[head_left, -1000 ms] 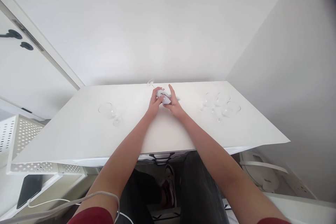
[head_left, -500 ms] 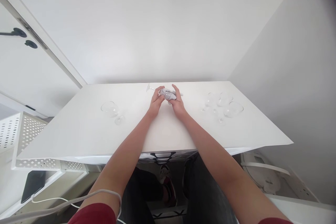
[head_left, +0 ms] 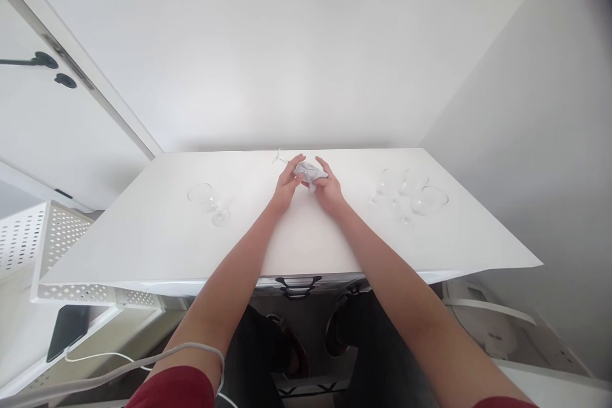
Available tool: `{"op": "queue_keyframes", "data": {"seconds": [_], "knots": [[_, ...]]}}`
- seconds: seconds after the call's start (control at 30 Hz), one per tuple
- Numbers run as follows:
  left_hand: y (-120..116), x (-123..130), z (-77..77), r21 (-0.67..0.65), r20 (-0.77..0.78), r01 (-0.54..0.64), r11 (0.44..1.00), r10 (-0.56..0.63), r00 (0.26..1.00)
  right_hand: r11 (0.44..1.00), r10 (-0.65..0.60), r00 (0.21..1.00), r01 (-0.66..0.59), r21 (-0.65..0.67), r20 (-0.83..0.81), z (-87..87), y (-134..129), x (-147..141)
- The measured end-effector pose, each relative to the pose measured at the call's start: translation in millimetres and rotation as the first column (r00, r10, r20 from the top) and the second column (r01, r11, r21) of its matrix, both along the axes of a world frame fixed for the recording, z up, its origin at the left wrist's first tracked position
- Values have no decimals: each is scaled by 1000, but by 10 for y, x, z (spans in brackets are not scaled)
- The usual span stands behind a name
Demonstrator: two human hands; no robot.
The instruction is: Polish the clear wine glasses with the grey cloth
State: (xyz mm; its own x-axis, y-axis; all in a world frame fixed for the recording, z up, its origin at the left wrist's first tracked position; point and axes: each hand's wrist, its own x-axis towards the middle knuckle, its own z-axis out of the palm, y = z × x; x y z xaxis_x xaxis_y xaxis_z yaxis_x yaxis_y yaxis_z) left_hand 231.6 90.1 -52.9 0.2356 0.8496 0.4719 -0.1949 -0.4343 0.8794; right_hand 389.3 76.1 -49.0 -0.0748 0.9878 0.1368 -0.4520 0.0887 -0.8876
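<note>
Over the back half of a white tabletop (head_left: 306, 242), my left hand (head_left: 285, 188) grips a clear stemmed glass (head_left: 278, 157). Its foot and stem point out to the left past my fingers, while its bowl is mostly covered. A pale grey cloth (head_left: 310, 172) is bunched at the bowl, and my right hand (head_left: 329, 190) is closed on it. To the left on the table stands one stemmed glass (head_left: 203, 197). Off to the right stand several more, the nearest being a wide-bowled glass (head_left: 429, 201).
White walls rise behind and to the right of the table. A white perforated rack (head_left: 67, 236) with a dark phone (head_left: 68, 331) is at the left. A white cable (head_left: 191, 347) crosses my left forearm. A black handle (head_left: 299, 287) sits under the table's front edge.
My hands have shifted slightly, and the glass has turned so that its foot shows at another angle. The cloth now bunches more over the bowl. My feet below have moved apart.
</note>
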Motion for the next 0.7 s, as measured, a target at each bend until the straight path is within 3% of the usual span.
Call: {"op": "queue_keyframes", "data": {"seconds": [0.07,0.13,0.2,0.33,0.43,0.57,0.63,0.7], "knots": [[13,-4,-14,29,-25,4,1000,-3,1000,997,59,993,-63,-39,-100,-4,19,25],[11,-1,-8,45,-55,-58,997,60,997,993,110,990,-112,-21,-94,-5,29,48],[3,3,8,35,-65,-149,988,151,986,992,121,993,-120,48,-15,-4,24,52],[0,-4,24,-23,-78,-259,966,256,963,977,15,971,-65,203,240,13,-22,5],[23,-19,2,-64,9,-163,985,164,986,982,22,973,-63,176,229,26,-41,-13],[40,-17,-15,-73,111,39,997,-31,993,998,65,995,-64,6,-81,11,0,45],[22,-9,5,-47,42,31,998,-29,999,996,88,988,-90,-17,-129,-2,19,73],[-7,-4,36,-10,-11,-34,999,34,999,995,101,993,-99,31,-68,-6,16,70]]}}
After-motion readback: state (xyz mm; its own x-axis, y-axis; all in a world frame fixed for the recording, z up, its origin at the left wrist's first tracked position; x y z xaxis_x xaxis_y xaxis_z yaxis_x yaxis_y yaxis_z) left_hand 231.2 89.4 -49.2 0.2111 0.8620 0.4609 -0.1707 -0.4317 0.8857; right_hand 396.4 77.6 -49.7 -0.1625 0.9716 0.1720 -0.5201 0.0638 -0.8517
